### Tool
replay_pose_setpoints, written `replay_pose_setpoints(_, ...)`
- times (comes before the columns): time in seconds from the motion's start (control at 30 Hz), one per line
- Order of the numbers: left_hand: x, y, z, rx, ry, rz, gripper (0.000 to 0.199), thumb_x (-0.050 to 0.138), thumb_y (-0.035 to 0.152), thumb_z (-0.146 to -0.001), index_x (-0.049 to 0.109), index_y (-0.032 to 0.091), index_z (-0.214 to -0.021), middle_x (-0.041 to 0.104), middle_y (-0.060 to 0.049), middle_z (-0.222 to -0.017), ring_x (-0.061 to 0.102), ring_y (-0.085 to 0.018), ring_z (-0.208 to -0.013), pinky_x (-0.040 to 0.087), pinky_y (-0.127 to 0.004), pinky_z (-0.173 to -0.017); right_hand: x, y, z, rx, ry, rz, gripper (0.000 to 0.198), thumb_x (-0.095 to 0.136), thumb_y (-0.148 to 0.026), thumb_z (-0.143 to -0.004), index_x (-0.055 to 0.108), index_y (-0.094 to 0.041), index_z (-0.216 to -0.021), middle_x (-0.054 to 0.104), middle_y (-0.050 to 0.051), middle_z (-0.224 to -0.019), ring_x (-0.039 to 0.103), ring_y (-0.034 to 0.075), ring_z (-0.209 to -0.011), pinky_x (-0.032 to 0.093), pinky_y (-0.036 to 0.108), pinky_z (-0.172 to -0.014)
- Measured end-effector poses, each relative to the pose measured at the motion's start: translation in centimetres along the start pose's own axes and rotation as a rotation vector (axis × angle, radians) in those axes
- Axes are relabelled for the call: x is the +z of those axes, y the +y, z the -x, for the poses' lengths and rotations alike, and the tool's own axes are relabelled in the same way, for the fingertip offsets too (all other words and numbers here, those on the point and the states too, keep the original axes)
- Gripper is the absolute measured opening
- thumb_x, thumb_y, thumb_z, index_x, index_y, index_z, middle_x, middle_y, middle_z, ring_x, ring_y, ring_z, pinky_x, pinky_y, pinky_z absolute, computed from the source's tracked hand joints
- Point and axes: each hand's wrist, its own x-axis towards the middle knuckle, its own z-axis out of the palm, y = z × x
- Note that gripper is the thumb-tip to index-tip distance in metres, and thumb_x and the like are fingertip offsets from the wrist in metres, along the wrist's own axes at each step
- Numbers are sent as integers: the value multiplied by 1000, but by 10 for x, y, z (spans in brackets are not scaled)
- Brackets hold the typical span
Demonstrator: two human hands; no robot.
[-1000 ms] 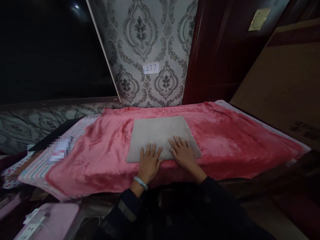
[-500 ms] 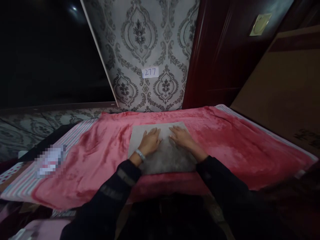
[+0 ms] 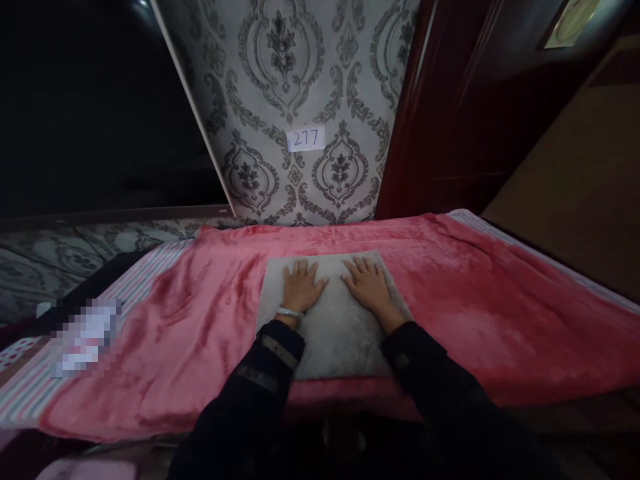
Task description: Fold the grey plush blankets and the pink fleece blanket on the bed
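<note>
The head view looks down on a grey cloth [image 3: 334,320] lying flat in the middle of a pink plush blanket [image 3: 470,293] that covers a bed, with a striped sheet [image 3: 145,273] showing along the blanket's left edge. The left hand [image 3: 300,288] and the right hand [image 3: 369,287] both rest palm-down on the far half of the cloth, side by side and a little apart, fingers [image 3: 300,270] stretched out and slightly spread, gripping nothing. A pale bangle [image 3: 289,312] sits on the left wrist above a dark sleeve. The cloth looks like a short-pile towel or mat folded into a neat rectangle: soft, limp and light, nothing that could break. It would likely sag if lifted from one point, so the corners or a whole edge seem the best places to take hold, with one hand at each end. On the fleecy blanket it may cling rather than slide, and pressing it flat should drag the blanket beneath a little. Behind the bed stand a patterned wall bearing a paper label [image 3: 305,139] marked 277 and a dark red door [image 3: 450,113].
</note>
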Motion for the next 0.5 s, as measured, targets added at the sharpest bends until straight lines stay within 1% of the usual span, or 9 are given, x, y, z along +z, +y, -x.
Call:
replay_pose_setpoints(0.07,-5,-17,-2,-78,-38,16,67,28,59,-101,40,24,-157,31,-12,-168,22,-36,-156,19,-64,-123,-2,-1,-1,9,-13,-4,56,35,-49,-106,42,-26,-158,35,7,-165,29,33,-152,23,55,-122)
replay_pose_setpoints(0.17,-8,-47,0,-176,-78,55,66,27,56,-102,35,24,-159,24,-11,-170,18,-36,-157,23,-66,-121,-4,-2,-1,14,-24,-22,56,36,-47,-106,42,-25,-158,35,8,-165,28,33,-152,22,56,-122)
replay_pose_setpoints(0.23,-6,-63,5,-214,-62,54,65,26,51,-103,35,21,-160,24,-13,-170,22,-37,-155,28,-64,-119,-4,-2,-1,10,-22,-40,57,37,-47,-106,42,-24,-158,35,9,-164,29,34,-152,22,56,-122)
replay_pose_setpoints(0.3,-3,-73,9,-217,-4,19,62,27,45,-104,39,16,-157,30,-17,-167,33,-37,-151,33,-57,-118,-3,-2,-2,10,-9,-63,56,38,-47,-106,44,-24,-157,36,10,-164,30,34,-151,21,56,-122)
replay_pose_setpoints(0.4,-2,-78,14,-195,98,-41,58,28,37,-104,46,9,-152,47,-23,-155,49,-33,-140,42,-46,-111,-1,-3,-3,14,25,-101,56,39,-48,-105,47,-25,-155,38,10,-163,29,35,-151,20,57,-122)
replay_pose_setpoints(0.5,-8,-81,16,-184,132,-69,55,31,36,-103,54,9,-145,64,-24,-134,61,-34,-124,47,-45,-102,0,-3,-6,14,40,-125,56,40,-49,-105,47,-25,-155,38,10,-163,29,34,-152,19,57,-123)
